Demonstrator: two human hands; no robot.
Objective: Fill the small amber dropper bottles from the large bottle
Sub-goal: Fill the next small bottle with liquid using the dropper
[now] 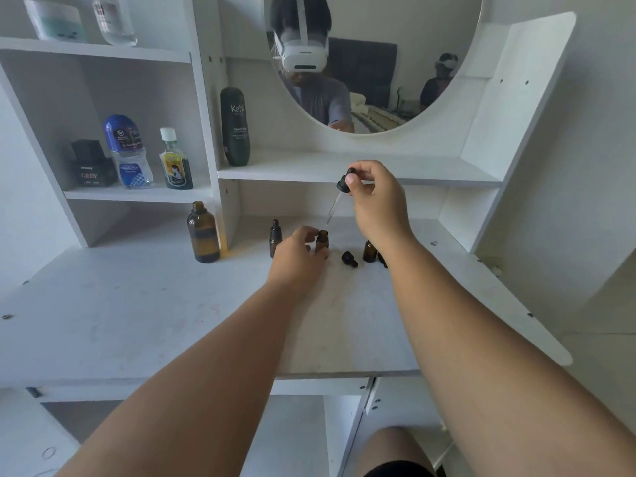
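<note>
- The white desk (137, 304) is carrying all the work. The task's bottles are standing in a loose row toward its back, below the mirror shelf.
- The right hand (377, 197) is hanging raised above that row, wrist bent downward. Its thumb and fingers are pinching the black top of a dropper (344, 184). Judged: the height is keeping the pipette clear of the bottle neck.
- The left hand (297, 256) is resting low on the desk, fingers curling round the middle dropper bottle (322, 239), apparently steadying it against tipping.
- The large bottle (203, 232) is standing upright and uncapped at the left, against the shelf upright and well apart from both hands. Its fill level is not showing clearly.
- A capped dropper bottle (275, 235) is standing just behind the left hand. Another open bottle (369, 251) is standing beside the right wrist, partly hidden.
- The dropper's glass tip is slanting down just above the middle bottle's open mouth, not inside it. Whether it is carrying liquid cannot be told.
- A loose black cap (349, 259) is lying on its side between the two open bottles.
</note>
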